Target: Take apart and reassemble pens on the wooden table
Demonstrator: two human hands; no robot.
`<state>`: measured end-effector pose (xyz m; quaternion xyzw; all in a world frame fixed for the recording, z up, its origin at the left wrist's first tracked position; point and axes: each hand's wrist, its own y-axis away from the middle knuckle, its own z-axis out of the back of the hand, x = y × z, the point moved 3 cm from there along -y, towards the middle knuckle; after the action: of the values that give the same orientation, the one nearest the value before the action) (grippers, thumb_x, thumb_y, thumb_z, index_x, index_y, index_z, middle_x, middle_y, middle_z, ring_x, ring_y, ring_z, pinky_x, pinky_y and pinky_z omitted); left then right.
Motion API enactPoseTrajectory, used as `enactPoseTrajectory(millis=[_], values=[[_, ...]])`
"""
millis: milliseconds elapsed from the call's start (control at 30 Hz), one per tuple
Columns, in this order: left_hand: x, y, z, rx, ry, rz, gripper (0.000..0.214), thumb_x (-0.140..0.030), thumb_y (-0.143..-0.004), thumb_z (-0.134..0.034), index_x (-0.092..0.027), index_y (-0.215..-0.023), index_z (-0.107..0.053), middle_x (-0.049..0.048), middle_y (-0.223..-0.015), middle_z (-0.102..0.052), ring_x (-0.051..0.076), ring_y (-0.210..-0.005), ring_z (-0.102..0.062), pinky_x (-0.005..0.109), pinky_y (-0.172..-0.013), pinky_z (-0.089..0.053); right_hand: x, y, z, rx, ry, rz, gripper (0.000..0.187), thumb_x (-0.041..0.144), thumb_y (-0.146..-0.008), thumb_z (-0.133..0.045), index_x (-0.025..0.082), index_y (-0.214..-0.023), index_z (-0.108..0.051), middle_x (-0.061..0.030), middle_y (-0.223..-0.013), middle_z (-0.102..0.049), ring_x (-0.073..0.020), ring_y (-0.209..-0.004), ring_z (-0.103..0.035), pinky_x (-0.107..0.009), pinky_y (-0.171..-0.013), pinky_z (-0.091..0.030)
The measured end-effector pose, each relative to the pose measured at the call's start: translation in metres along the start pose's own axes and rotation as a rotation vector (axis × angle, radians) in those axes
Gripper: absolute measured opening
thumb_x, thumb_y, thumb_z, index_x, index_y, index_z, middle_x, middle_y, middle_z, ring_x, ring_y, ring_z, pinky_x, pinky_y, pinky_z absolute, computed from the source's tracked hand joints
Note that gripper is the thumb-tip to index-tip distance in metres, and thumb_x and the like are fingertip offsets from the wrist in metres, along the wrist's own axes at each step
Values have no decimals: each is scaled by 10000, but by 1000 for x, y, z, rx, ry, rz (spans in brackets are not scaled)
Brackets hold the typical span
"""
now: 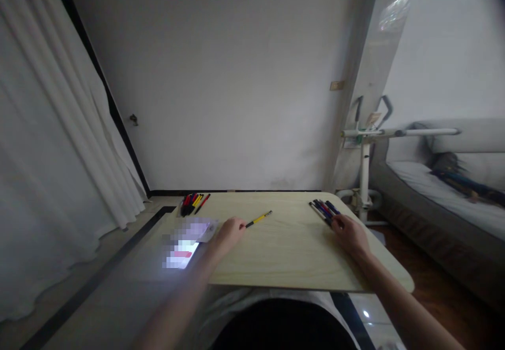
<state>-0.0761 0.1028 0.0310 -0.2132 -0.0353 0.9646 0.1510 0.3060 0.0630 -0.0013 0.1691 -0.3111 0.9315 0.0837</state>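
My left hand (pixel 231 230) is closed, with its fingertips pinched on the near end of a yellow and black pen (pixel 259 218). That pen points away to the right, low over the tabletop or lying on it; I cannot tell which. On the right side of the table my right hand (pixel 350 234) has its fingers curled together at the near ends of a row of dark and white pens (pixel 323 209). Its fingertips appear to grip one of them, though the fingers partly hide it. Several red, yellow and black pens (pixel 191 203) lie in a bunch at the far left corner.
A pale wooden table (pixel 276 255) stands before me, with a wall behind it. On its left lies a lit, blurred-out phone (pixel 183 253) near a translucent sheet (pixel 211 230). White exercise equipment (pixel 365 166) and a bed (pixel 410 182) are at the right, a curtain (pixel 59 129) at the left.
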Motion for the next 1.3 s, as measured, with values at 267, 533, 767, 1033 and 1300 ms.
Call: enactPoseTrajectory(millis=[267, 533, 767, 1033, 1300], values=[[-7, 2, 2, -96, 13, -74, 165, -197, -763, -472, -165, -799, -629, 66, -823, -626, 141, -743, -549, 226, -665, -361, 3, 1, 1, -17, -30, 2, 228, 292, -728, -434, 204, -795, -633, -50, -730, -640, -168, -631, -553, -252, -588, -372], [-13, -3, -10, -147, -123, -46, 278, -314, -822, -420, -155, -730, -629, 72, -818, -606, 135, -720, -545, 227, -654, -344, 2, 0, 2, -17, -61, -23, 236, 288, -729, -435, 193, -820, -631, -61, -767, -646, -175, -659, -562, -253, -601, -373], [-15, -2, -12, -121, -138, -20, 251, -304, -816, -431, -169, -790, -640, 65, -883, -596, 141, -748, -550, 230, -673, -360, 5, 1, 5, -23, -64, -16, 229, 286, -725, -440, 197, -811, -633, -64, -778, -645, -178, -671, -556, -253, -595, -363], [-16, -2, -14, -129, -84, -17, 146, -244, -768, -497, -182, -789, -628, 46, -891, -593, 139, -777, -538, 219, -668, -349, 9, 3, 10, -13, -95, -36, 220, 281, -730, -437, 191, -786, -630, -61, -763, -636, -168, -670, -549, -243, -605, -364], [-18, 1, -17, -173, 14, -30, 115, -233, -749, -523, -172, -772, -618, 38, -844, -608, 134, -756, -539, 212, -656, -357, 9, 5, 10, -7, -107, -35, 213, 276, -738, -419, 199, -766, -616, -49, -734, -625, -161, -647, -544, -245, -597, -370]])
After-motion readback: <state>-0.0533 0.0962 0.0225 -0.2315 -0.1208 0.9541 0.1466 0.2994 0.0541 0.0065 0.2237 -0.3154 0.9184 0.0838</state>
